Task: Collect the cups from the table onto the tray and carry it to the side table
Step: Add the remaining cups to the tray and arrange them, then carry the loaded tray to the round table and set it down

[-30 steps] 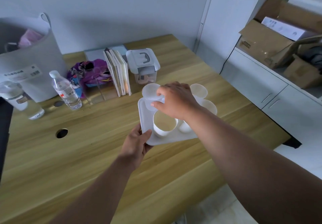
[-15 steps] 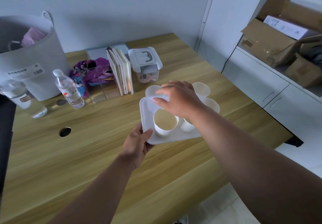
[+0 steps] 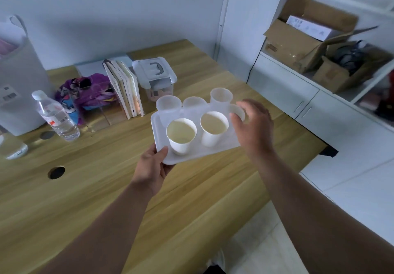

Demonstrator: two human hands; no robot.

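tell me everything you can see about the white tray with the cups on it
The tray is a white, rectangular, plastic-looking piece with rounded corners and a low raised rim. It sits over the right part of the wooden table, tilted slightly; whether it rests on the wood cannot be told. The left hand grips its near left corner, thumb on the rim. The right hand hovers open at its right side. Six cups stand upright on it: three white paper cups and three translucent plastic cups.
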